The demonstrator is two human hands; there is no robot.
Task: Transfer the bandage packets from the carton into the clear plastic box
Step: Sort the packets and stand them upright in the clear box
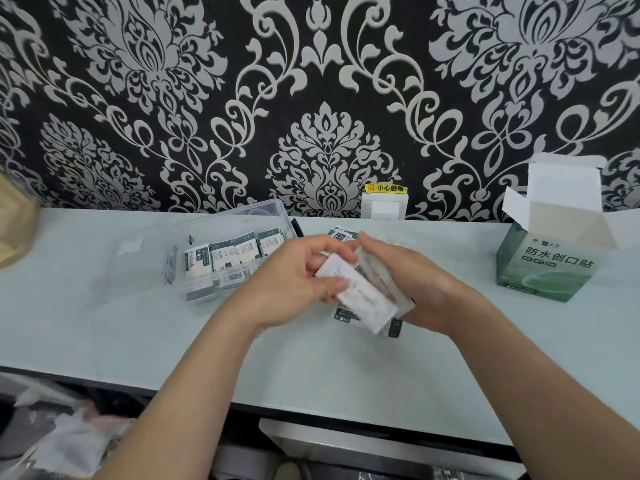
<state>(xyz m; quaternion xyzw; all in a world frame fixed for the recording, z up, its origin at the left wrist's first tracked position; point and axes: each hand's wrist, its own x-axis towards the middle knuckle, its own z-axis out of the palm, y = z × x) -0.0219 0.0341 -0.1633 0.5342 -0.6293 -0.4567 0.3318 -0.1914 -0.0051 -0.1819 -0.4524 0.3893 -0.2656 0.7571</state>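
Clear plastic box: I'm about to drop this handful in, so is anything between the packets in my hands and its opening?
Nothing visible blocks the way. The bandage packets, held by the left hand and right hand, sit just right of the clear plastic box, whose top looks open; a row of packets already stands inside.

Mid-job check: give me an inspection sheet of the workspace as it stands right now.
Surface: pale tabletop, set against the wall.
Job's things: green-and-white cardboard carton open at right; clear plastic box holding a row of bandage packets; loose packets behind the hands.
Clutter: tan object at left edge; blurred plastic bags below the table's front edge.
Grips: left hand and right hand together hold a stack of white packets.
Cables: nothing seen.
Surroundings: black-and-silver patterned wallpaper; white wall socket with yellow warning label.
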